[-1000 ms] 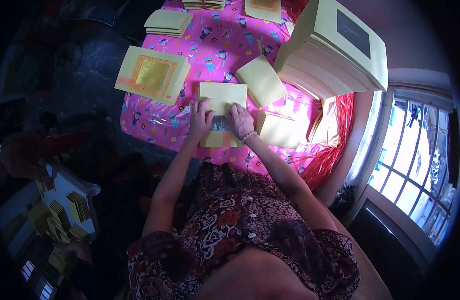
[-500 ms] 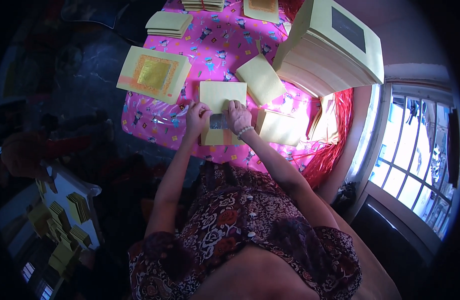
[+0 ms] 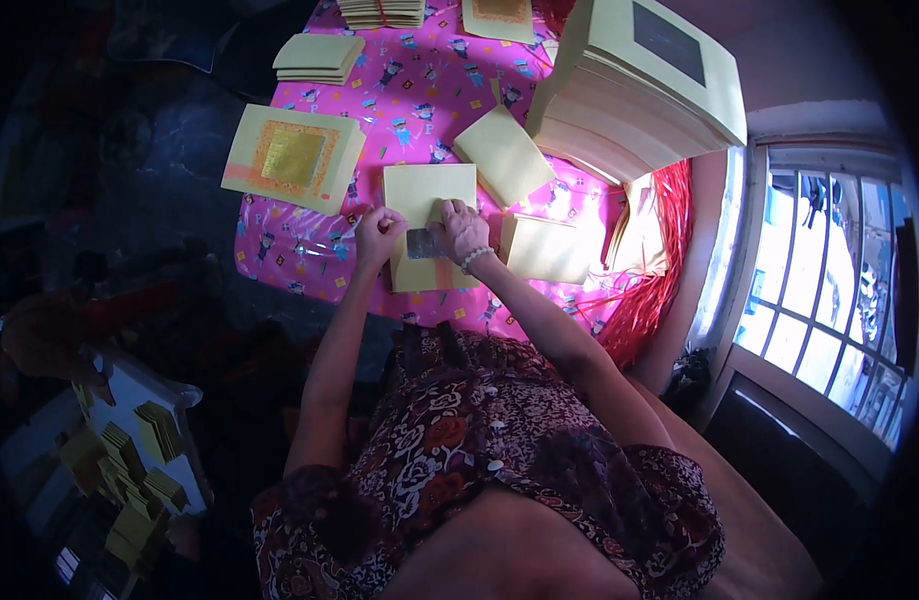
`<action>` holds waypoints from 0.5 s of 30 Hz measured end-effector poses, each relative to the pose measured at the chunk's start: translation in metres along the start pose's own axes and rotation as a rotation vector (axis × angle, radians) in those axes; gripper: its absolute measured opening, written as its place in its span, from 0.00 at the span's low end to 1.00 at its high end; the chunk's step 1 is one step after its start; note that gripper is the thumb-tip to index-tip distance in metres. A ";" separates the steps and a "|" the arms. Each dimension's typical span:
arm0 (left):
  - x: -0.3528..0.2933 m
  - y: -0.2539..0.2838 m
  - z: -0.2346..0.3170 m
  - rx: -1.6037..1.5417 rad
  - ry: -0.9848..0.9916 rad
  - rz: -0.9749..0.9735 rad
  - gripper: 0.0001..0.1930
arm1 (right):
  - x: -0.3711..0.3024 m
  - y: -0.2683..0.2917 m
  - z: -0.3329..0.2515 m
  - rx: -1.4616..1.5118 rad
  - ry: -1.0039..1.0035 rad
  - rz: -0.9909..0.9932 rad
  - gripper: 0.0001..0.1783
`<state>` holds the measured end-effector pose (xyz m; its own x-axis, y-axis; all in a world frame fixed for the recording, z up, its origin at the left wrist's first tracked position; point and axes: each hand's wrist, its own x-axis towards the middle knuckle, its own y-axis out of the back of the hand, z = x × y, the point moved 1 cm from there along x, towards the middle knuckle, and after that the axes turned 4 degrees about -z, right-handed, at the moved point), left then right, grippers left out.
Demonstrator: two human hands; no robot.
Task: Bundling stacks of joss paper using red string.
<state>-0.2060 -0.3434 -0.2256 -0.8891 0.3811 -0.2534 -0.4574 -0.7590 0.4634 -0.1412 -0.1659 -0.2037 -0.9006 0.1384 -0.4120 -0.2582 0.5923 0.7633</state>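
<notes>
A pale yellow sheet of joss paper [image 3: 431, 184] lies in front of me, partly folded, with a dark silvery foil patch showing on its lower half. At its left edge my left hand [image 3: 379, 235] is closed, fingers pinched against the paper. My right hand [image 3: 463, 236], with a beaded bracelet at the wrist, is bent over the right side; its fingertips press together on the sheet, beside the foil. The paper between the fingers is mostly hidden. Close by on the right lie a plain folded piece [image 3: 503, 158] and another yellow stack [image 3: 547, 250].
A pink patterned tablecloth [image 3: 324, 245] covers the table. A gold-foil stack [image 3: 291, 158] lies left, a folded pile [image 3: 319, 58] behind it. A tall paper stack [image 3: 629, 120] leans at far right, near red plastic strands [image 3: 669, 270]. A barred window [image 3: 824, 260] stands right.
The view has shifted slightly, moving the table leftward in the picture. My right hand's fingers have moved a little on the paper; my left hand remains at its left edge.
</notes>
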 end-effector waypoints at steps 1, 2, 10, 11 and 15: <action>0.000 -0.001 0.001 0.009 0.007 0.014 0.08 | 0.000 0.002 0.002 0.000 -0.008 0.011 0.21; -0.001 -0.001 -0.001 0.008 -0.001 0.010 0.08 | 0.000 0.003 0.002 0.056 0.009 -0.004 0.22; -0.010 0.000 -0.006 -0.159 0.092 0.265 0.15 | -0.003 0.007 0.005 -0.351 0.397 0.206 0.19; -0.011 0.000 -0.002 -0.157 0.088 0.268 0.15 | -0.001 0.005 0.007 -0.418 0.450 0.216 0.15; -0.010 -0.001 0.011 0.180 0.176 0.299 0.17 | 0.002 0.005 0.012 -0.484 0.547 0.174 0.11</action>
<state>-0.1968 -0.3407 -0.2143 -0.9745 0.0489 -0.2191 -0.1878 -0.7121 0.6765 -0.1403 -0.1532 -0.2067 -0.9550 -0.2913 -0.0555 -0.1073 0.1648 0.9805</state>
